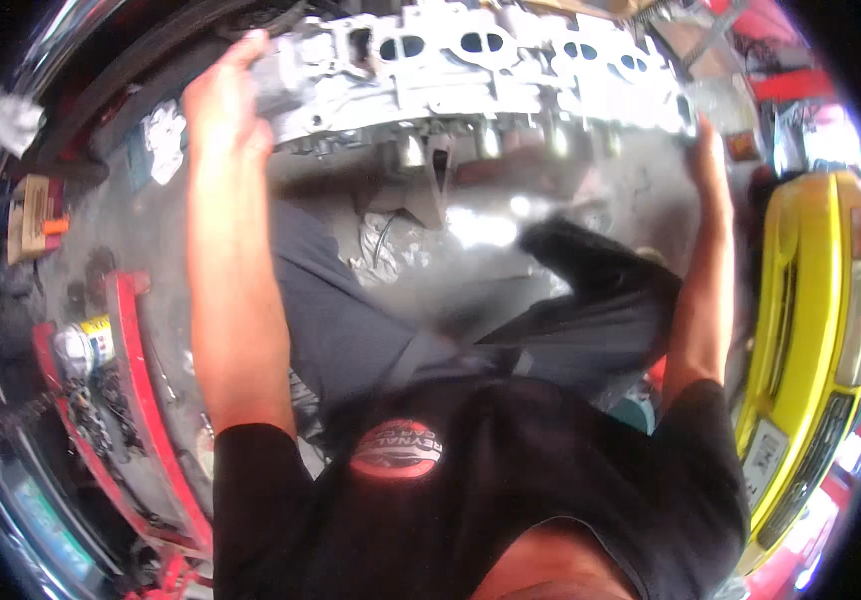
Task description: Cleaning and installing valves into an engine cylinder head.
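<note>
A long silvery engine cylinder head (490,88) spans the top of the head view, with several oval ports along its side. My left hand (226,92) grips its left end, thumb and fingers closed around the corner. At the other end my right hand (707,150) holds on, though most of its fingers are hidden by the metal. Round metal parts stick out along the cylinder head's lower edge. Just below it stands a grey metal bracket-like piece (420,195), partly blurred; whether the two touch, I cannot tell.
Crumpled clear plastic (378,247) lies on the grey floor between my legs. To the left are a red metal frame (140,390), a can with a yellow label (96,340) and an open cardboard box (28,215). A yellow car bumper (798,300) stands close on the right.
</note>
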`<action>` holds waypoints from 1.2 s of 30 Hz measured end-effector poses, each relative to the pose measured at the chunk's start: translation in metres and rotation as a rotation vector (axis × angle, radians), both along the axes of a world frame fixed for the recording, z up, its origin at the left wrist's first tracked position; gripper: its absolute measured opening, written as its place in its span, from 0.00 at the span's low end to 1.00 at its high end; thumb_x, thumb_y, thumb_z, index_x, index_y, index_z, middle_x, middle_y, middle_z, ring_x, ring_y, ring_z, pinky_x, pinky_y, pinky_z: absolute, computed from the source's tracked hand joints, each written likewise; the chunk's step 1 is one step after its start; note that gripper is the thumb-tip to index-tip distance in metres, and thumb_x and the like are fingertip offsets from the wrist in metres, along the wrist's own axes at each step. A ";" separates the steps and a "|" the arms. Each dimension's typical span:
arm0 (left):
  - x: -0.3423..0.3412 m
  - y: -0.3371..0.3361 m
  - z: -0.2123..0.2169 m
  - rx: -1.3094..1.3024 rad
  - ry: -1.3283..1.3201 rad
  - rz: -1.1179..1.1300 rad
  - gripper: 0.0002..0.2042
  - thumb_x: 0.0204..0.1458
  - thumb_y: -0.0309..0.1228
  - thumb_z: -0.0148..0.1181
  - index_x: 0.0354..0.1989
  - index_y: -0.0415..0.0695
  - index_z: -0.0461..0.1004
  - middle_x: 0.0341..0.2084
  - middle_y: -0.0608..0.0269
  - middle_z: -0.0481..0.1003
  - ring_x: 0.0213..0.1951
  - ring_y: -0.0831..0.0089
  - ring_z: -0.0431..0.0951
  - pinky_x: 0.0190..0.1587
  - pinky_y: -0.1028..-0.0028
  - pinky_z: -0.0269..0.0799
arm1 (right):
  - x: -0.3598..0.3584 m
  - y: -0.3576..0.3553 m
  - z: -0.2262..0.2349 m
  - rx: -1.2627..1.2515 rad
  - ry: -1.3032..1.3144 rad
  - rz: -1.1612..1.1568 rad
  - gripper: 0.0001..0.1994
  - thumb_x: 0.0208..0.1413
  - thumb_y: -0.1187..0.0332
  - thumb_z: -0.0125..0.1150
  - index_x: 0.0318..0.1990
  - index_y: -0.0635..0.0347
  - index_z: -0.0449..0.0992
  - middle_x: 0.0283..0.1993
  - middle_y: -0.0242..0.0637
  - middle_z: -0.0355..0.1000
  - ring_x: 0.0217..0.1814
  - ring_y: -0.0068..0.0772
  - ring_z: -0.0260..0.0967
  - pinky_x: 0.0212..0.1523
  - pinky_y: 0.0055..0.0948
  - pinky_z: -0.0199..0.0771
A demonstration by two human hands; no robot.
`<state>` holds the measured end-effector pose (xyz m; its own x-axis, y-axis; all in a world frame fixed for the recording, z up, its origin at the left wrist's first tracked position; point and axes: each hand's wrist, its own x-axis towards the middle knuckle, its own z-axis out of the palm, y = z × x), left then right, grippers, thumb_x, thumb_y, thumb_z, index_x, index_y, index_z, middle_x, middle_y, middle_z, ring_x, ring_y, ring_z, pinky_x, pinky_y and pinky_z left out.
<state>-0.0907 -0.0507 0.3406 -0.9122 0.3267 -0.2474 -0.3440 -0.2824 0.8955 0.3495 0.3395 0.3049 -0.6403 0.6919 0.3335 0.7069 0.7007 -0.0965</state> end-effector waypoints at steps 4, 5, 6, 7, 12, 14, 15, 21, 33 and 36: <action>-0.009 -0.029 -0.009 0.029 0.129 0.045 0.09 0.50 0.25 0.70 0.35 0.31 0.80 0.33 0.54 0.81 0.34 0.64 0.82 0.44 0.62 0.78 | -0.006 -0.036 0.020 -0.036 -0.005 0.092 0.13 0.57 0.71 0.60 0.50 0.62 0.78 0.39 0.51 0.80 0.40 0.49 0.80 0.41 0.42 0.76; -0.015 -0.039 -0.011 0.051 0.076 0.033 0.14 0.53 0.27 0.69 0.43 0.29 0.78 0.43 0.47 0.79 0.44 0.60 0.81 0.53 0.62 0.75 | -0.013 -0.043 0.029 -0.010 -0.010 0.078 0.13 0.57 0.71 0.60 0.50 0.62 0.78 0.39 0.51 0.80 0.40 0.49 0.80 0.41 0.42 0.76; -0.023 -0.047 -0.012 0.068 0.070 0.045 0.14 0.53 0.27 0.69 0.43 0.29 0.78 0.43 0.47 0.79 0.44 0.60 0.81 0.53 0.62 0.75 | -0.023 -0.050 0.041 0.025 -0.028 0.089 0.14 0.57 0.72 0.61 0.50 0.62 0.78 0.37 0.49 0.80 0.39 0.48 0.80 0.40 0.41 0.76; -0.029 -0.056 -0.016 0.079 0.051 0.033 0.14 0.52 0.27 0.69 0.43 0.29 0.78 0.42 0.48 0.80 0.43 0.60 0.81 0.52 0.61 0.75 | -0.029 -0.058 0.053 0.057 -0.051 0.098 0.14 0.56 0.72 0.62 0.50 0.63 0.78 0.35 0.48 0.80 0.37 0.46 0.80 0.38 0.41 0.75; -0.051 -0.098 -0.024 0.036 0.146 0.200 0.15 0.50 0.27 0.70 0.43 0.30 0.78 0.44 0.49 0.79 0.45 0.62 0.79 0.53 0.61 0.74 | -0.084 -0.085 0.088 0.079 -0.120 0.172 0.17 0.55 0.69 0.66 0.51 0.64 0.77 0.37 0.51 0.80 0.40 0.50 0.80 0.40 0.43 0.76; -0.056 -0.111 -0.024 0.084 0.077 0.179 0.16 0.50 0.27 0.70 0.45 0.30 0.78 0.46 0.48 0.78 0.48 0.61 0.78 0.54 0.60 0.72 | -0.099 -0.091 0.090 0.076 -0.097 0.243 0.19 0.54 0.67 0.69 0.51 0.64 0.78 0.40 0.54 0.80 0.43 0.52 0.79 0.43 0.45 0.76; -0.058 -0.116 -0.022 0.136 0.028 0.154 0.17 0.50 0.28 0.70 0.46 0.30 0.77 0.48 0.47 0.77 0.51 0.60 0.77 0.56 0.59 0.71 | -0.106 -0.091 0.092 -0.014 -0.115 0.203 0.18 0.54 0.67 0.68 0.50 0.66 0.77 0.42 0.56 0.79 0.46 0.54 0.78 0.45 0.45 0.75; -0.055 -0.139 -0.023 0.113 0.047 0.240 0.14 0.53 0.28 0.66 0.43 0.30 0.77 0.42 0.49 0.78 0.44 0.60 0.79 0.51 0.59 0.73 | -0.136 -0.080 0.102 0.110 -0.130 0.290 0.16 0.57 0.68 0.58 0.49 0.69 0.76 0.41 0.59 0.78 0.46 0.56 0.78 0.45 0.47 0.75; -0.066 -0.114 -0.015 0.080 0.028 0.231 0.15 0.52 0.27 0.68 0.45 0.32 0.78 0.43 0.48 0.78 0.44 0.58 0.80 0.50 0.59 0.75 | -0.149 -0.070 0.087 0.049 -0.120 0.294 0.17 0.58 0.69 0.56 0.52 0.67 0.76 0.42 0.61 0.77 0.47 0.61 0.77 0.46 0.48 0.75; -0.069 -0.083 -0.003 0.079 0.069 0.132 0.11 0.56 0.28 0.61 0.39 0.30 0.77 0.35 0.50 0.80 0.35 0.60 0.81 0.41 0.60 0.77 | -0.130 -0.062 0.088 0.030 -0.076 0.192 0.18 0.50 0.77 0.53 0.50 0.70 0.74 0.43 0.63 0.76 0.50 0.64 0.75 0.50 0.50 0.73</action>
